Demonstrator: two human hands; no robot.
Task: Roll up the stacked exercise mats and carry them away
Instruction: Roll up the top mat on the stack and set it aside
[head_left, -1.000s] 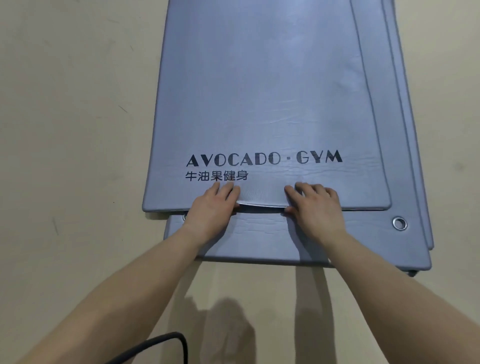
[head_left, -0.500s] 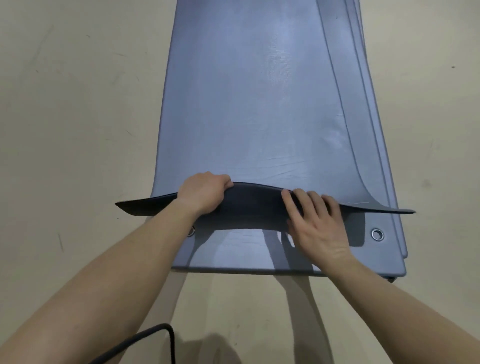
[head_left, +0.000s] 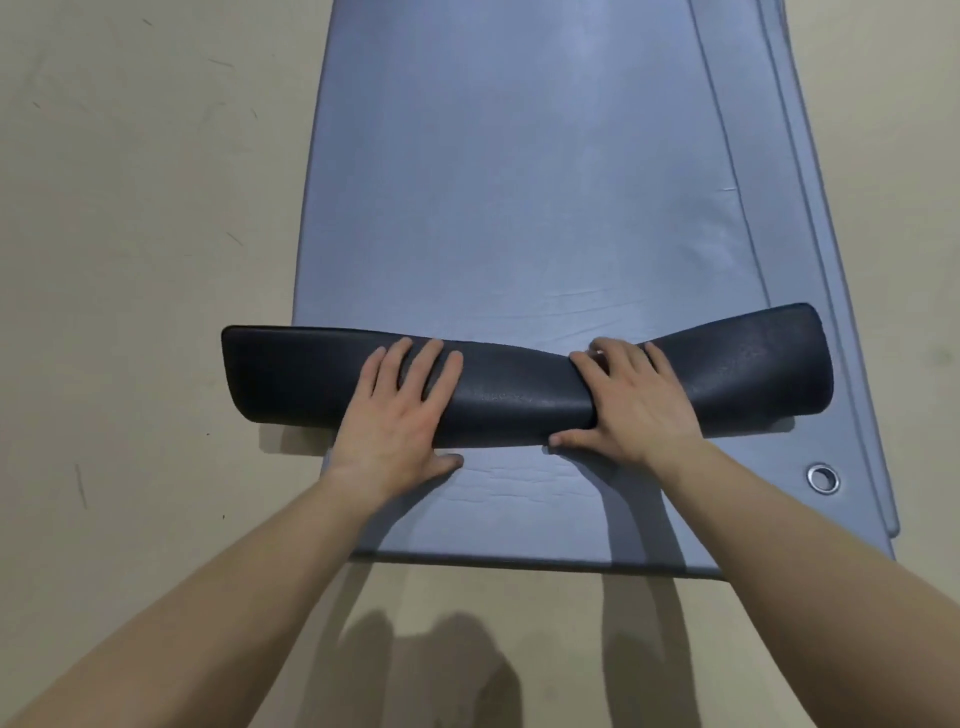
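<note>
the top mat (head_left: 519, 171), grey-blue, lies lengthwise on a stack (head_left: 545, 514) of like mats on the beige floor (head_left: 130, 260), running away from the person; its near end is turned over into a low roll (head_left: 514, 400) that shows the dark, grainy underside and lies across the stack, well back from the stack's near edge; the roll's left end juts out past the stack over the floor, and its right end flares wider and looser, reaching over the stepped edges of the lower mats; the left grip (head_left: 400, 415) lies flat on the roll left of centre, fingers straight and spread on top, thumb down on the mat beneath at the roll's near side, so it presses and holds nothing; the right grip (head_left: 634, 410) sits right of centre where the roll is pinched narrowest, fingers curled over the far side and thumb at the near foot, clasping the roll; a metal eyelet (head_left: 823, 478) shows in the mat beneath, near its right corner; both bare forearms reach in from below, their shadows on the floor
</note>
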